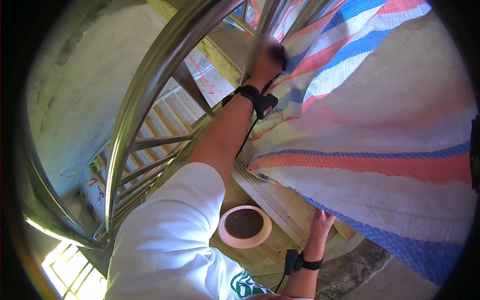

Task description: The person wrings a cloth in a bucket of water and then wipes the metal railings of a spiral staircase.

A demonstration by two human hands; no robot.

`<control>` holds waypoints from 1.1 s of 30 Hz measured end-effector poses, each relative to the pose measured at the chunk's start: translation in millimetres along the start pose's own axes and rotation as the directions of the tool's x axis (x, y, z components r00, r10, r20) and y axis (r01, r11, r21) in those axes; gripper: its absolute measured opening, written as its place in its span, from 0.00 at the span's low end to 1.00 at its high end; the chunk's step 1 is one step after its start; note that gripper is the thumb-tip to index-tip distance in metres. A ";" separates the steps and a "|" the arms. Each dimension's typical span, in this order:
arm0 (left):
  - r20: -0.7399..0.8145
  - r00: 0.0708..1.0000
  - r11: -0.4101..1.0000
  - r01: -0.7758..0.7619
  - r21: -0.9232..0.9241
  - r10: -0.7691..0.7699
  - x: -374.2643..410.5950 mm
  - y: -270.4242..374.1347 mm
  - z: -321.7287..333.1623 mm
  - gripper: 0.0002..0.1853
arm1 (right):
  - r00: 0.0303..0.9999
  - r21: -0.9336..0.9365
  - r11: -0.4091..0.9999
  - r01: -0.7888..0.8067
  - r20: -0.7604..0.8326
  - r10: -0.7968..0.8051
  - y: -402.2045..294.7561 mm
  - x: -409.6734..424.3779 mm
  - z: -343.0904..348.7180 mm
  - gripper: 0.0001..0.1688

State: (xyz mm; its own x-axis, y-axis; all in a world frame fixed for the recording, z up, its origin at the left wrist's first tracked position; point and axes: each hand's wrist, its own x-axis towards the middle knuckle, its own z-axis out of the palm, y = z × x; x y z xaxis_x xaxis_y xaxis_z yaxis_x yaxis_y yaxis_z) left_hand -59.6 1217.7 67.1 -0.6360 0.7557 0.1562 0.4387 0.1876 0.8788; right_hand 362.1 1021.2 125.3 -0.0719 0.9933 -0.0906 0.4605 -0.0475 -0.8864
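A large woven plastic sheet with red, white and blue stripes fills the right side of the view. My left hand reaches up to the stair balusters and the sheet's edge; it is partly blurred, so its grip is unclear. A dark object lies at its fingers. My right hand is at the sheet's lower edge, with its fingers partly hidden by the sheet; whether they close on it does not show. Both wrists wear black straps with small cabled devices. A pink basin holding dark liquid stands on a stair between my arms.
A curved stainless steel handrail with metal balusters runs along the left. Beyond it, a lower flight of stairs descends beside a stained wall. A bright barred window shows at bottom left. Stone steps lie below me.
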 end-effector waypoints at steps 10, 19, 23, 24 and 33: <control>0.062 0.989 0.802 -0.147 0.580 0.136 -84.1 -84.3 36.1 0.43 | 1.000 0.075 0.997 0.015 -0.028 -0.013 42.9 14.3 8.4 0.17; 0.235 0.970 0.988 -0.099 0.120 0.068 -153.1 -106.0 2.8 0.32 | 0.994 -0.301 0.948 0.103 0.057 -0.090 27.4 8.3 24.5 0.18; -0.010 0.923 0.739 -0.301 0.602 0.384 -133.1 -13.4 -20.8 0.23 | 0.998 -0.121 0.991 0.048 0.047 -0.042 -10.4 6.7 31.6 0.21; -0.038 0.879 0.636 -0.314 0.705 0.475 -120.1 -2.8 -15.5 0.21 | 0.997 -0.128 0.991 0.044 0.064 -0.036 -12.5 6.7 33.3 0.22; 0.307 0.905 0.167 -0.268 0.949 -0.294 -40.8 -47.6 39.9 0.15 | 0.997 -0.032 0.997 -0.067 -0.044 0.066 7.7 7.0 24.2 0.15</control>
State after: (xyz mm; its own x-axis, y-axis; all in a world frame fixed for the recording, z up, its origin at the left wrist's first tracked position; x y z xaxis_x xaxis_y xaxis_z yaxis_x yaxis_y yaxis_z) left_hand -29.2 1202.9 1.0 -0.5094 0.8218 -0.2553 0.8461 0.4242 -0.3227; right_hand 343.7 1025.2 106.8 -0.0028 0.9917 -0.1289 0.4922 -0.1109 -0.8634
